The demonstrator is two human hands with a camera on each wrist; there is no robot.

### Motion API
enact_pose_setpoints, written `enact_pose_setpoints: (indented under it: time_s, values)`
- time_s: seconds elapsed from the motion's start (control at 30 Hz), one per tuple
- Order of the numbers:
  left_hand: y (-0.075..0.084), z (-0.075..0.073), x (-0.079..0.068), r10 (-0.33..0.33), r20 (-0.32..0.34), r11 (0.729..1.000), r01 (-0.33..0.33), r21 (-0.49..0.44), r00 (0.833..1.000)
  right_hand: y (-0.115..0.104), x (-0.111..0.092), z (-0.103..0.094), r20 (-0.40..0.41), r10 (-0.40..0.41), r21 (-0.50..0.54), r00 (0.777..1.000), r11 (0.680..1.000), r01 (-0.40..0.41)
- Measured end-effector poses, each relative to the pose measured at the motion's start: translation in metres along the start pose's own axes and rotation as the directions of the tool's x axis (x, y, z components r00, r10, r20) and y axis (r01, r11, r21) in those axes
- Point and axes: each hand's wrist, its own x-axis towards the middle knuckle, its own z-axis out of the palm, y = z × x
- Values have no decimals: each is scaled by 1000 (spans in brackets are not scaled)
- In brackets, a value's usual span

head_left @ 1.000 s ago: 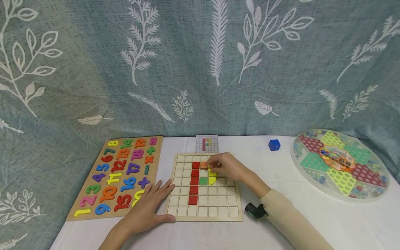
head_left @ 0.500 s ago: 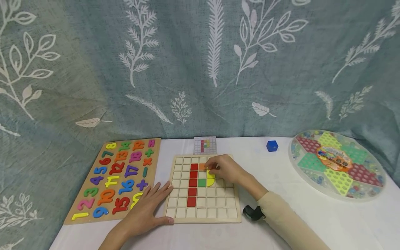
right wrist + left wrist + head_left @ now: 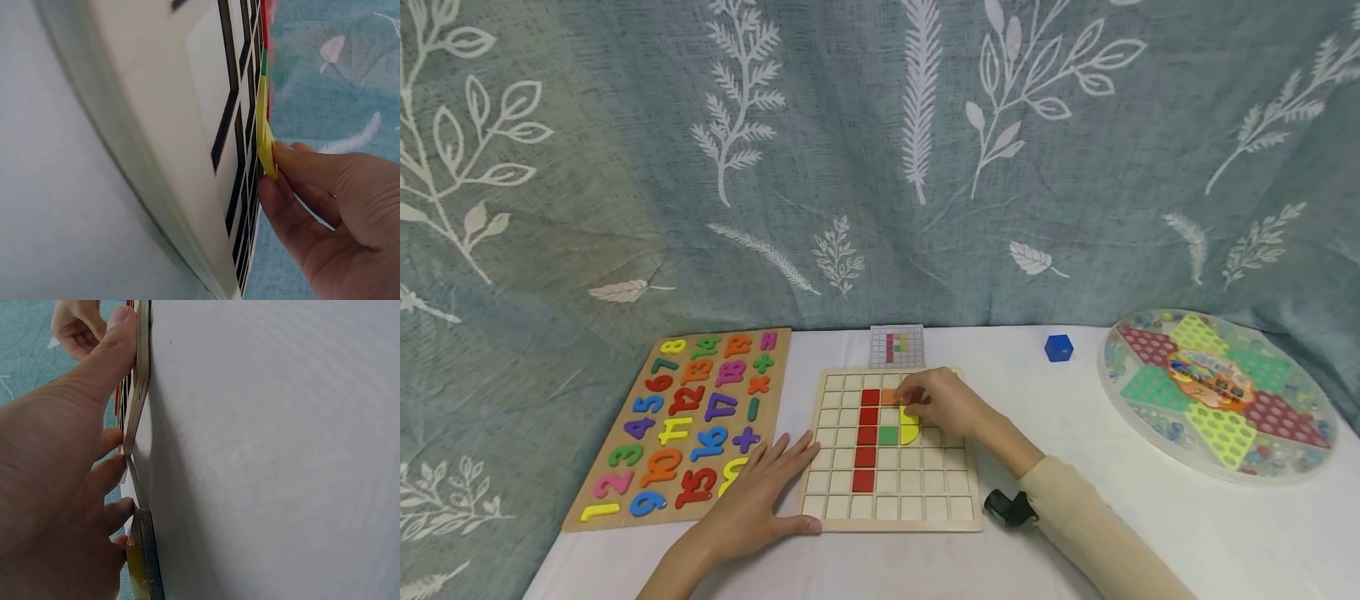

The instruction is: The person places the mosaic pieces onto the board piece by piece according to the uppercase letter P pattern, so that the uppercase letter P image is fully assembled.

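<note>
A wooden grid board [image 3: 887,527] lies on the table with a column of red square tiles [image 3: 865,436] in it. Beside that column are an orange tile [image 3: 888,397], a green tile [image 3: 888,435] and a rounded yellow tile [image 3: 909,434]. My right hand [image 3: 946,404] pinches a yellow tile [image 3: 267,150] between thumb and fingers at the board's upper middle. This tile appears slightly tilted against the board in the right wrist view; the fingers hide part of it. With fingers spread and fairly straight, my left hand [image 3: 756,496] rests at the board's left edge, thumb near its lower corner.
To the left lies a number puzzle board [image 3: 617,475], its near right part under my left hand. A small pattern card [image 3: 897,347] sits behind the grid board. Toward the right are a blue cube [image 3: 1058,348] and a round marble game board [image 3: 1217,396]. A patterned curtain [image 3: 865,167] hangs behind.
</note>
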Motion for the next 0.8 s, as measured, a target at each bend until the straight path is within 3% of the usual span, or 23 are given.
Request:
enact_pose_setpoints:
  time_s: [0.53, 0.8]
  values:
    - [1, 0, 2, 2, 21, 1000, -2, -4, 1000, -2, -6, -4, 42, 16, -35, 999, 999, -15]
    - [5, -5, 2, -13, 33, 1000, 12, 3, 999, 7, -26, -23, -21, 13, -54, 1000, 998, -14]
